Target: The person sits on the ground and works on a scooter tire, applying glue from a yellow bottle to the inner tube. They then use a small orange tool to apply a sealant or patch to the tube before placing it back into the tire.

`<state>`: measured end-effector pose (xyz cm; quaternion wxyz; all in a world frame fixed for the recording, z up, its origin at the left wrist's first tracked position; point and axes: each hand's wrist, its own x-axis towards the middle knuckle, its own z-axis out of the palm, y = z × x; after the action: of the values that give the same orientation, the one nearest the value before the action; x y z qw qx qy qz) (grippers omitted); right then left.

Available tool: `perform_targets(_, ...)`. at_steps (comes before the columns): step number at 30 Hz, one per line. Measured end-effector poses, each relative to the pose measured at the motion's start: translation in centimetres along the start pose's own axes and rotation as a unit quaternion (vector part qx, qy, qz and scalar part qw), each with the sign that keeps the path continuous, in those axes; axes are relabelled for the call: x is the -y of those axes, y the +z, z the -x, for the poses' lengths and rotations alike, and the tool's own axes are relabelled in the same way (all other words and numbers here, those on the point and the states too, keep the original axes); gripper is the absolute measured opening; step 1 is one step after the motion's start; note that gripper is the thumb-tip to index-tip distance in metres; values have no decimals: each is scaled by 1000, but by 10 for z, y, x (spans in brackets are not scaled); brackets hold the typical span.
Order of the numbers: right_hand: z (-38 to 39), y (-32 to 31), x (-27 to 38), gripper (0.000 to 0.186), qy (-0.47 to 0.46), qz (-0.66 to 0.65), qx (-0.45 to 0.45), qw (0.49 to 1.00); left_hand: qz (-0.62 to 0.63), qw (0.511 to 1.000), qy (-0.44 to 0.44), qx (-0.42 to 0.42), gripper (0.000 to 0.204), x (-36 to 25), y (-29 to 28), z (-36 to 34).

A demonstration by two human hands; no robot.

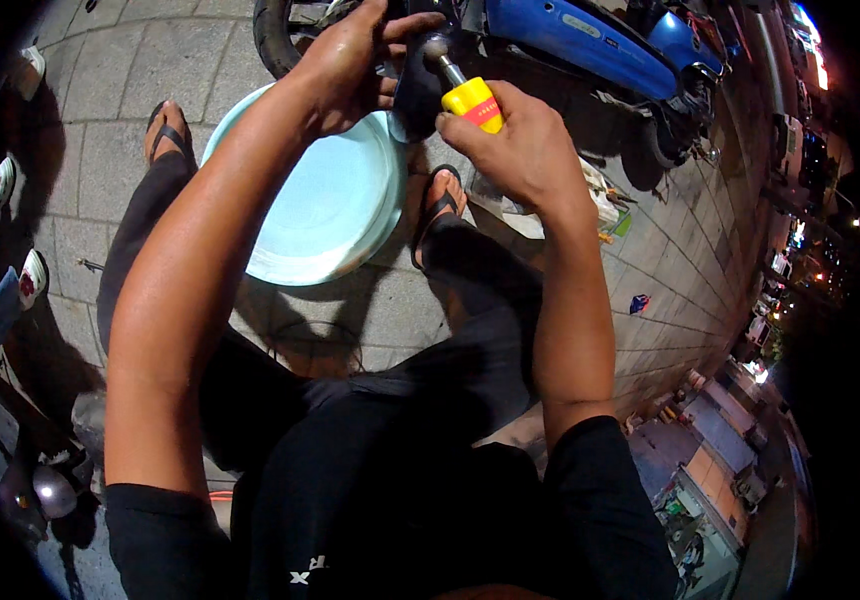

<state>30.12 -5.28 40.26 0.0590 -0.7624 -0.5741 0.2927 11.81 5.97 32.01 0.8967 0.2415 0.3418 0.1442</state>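
My right hand (522, 140) is closed around the yellow handle of a short hand tool (472, 104) with a red band and a metal shaft. Its rounded metal head rests against a flat black strip (416, 92) that looks like rubber, perhaps an inner tube. At the strip's left side, my left hand (350, 68) grips it, fingers curling behind and over its upper part. The strip hangs above the right rim of a pale blue basin (396, 215). Part of the left hand's hold is hidden by the strip.
A blue motorbike or scooter (590, 45) lies or stands beyond my right hand, its dark wheel (272, 38) at top. My sandalled feet (168, 135) flank the basin. Papers and small items (605, 205) lie right on the paving. Another person's shoes (32, 278) show at left.
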Motion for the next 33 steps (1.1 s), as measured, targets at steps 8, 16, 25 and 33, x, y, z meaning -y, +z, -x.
perform_targets(8,14,-2,-2,64,6,6,9,1000,13,999,-4,-38,77,0,1,-5)
perform_targets(16,0,-1,6,63,-7,14,9,1000,-17,999,-8,-43,80,1,1,-7)
perform_targets(25,20,4,-13,64,6,-6,-16,1000,11,1000,-2,19,79,3,-15,-13)
perform_targets(33,4,1,11,60,-10,31,1,999,-6,999,-38,-16,79,6,-18,-23)
